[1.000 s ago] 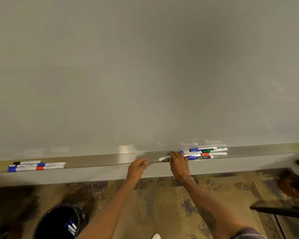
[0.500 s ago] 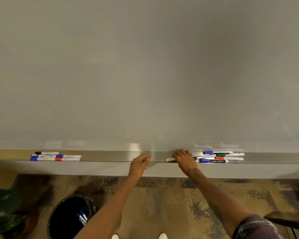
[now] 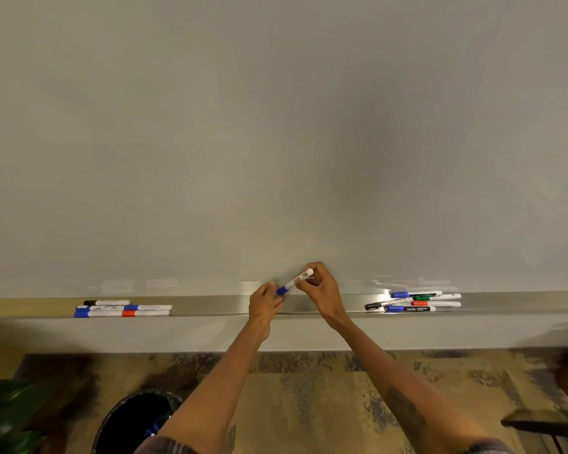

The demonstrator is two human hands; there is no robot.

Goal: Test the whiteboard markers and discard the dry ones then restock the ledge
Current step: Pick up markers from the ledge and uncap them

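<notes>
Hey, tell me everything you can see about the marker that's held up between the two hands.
The marker is a slim white barrel, seemingly plastic, with dark print and a blue cap on. It tilts, cap end lower left, above the ledge before the whiteboard. The left hand pinches the cap; the right hand holds the barrel's other end.

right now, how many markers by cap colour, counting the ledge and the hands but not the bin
blue markers: 6, including the held marker in the left hand and right hand
black markers: 2
red markers: 2
green marker: 1
total: 11
</notes>
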